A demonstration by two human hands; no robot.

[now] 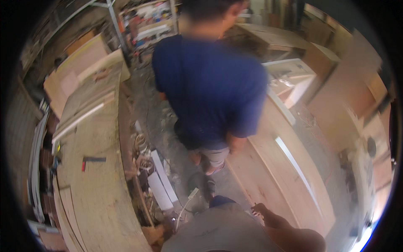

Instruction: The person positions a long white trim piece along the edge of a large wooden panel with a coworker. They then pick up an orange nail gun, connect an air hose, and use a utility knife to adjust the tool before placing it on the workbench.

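My right hand (261,212) hangs low beside my grey shirt (210,231), close to the near edge of a long wooden panel (268,168). Its fingers look curled in; whatever may be between them is too small and blurred to name. My left hand does not show. Just ahead, a person in a dark blue shirt (210,88) and light shorts (214,157) stands between two work surfaces, back partly toward me. That person's right hand is hidden, and the arm near the panel is blurred.
On the left stands a long plywood-topped bench (98,189) with a small try square (93,159) and a white strip (79,122). White boards (161,182) and a cable (182,214) lie on the floor. A white strip (296,164) rests on the right panel; large boards (348,80) lean beyond.
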